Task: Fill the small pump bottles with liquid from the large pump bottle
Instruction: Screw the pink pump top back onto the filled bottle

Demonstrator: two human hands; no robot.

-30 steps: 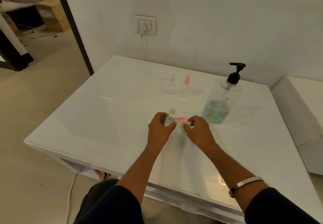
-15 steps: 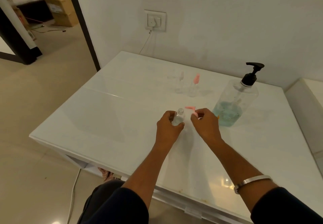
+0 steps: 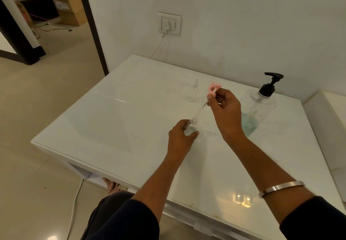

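Note:
My left hand grips a small clear bottle that stands on the white table, its threaded neck uncovered. My right hand pinches a pink pump top raised above the bottle; its thin clear tube slants down toward the neck. The large clear pump bottle with a black pump head stands to the right, with blue-green liquid in its lower part, partly hidden behind my right hand. Another small clear bottle stands farther back.
A wall socket with a thin cable sits above the table's far edge. A second white surface adjoins on the right. A doorway at the left opens onto floor with cardboard boxes.
My right hand has lifted the pink pump top up and away from the small bottle, drawing its tube out. My left hand keeps holding the bottle. The view shifted left.

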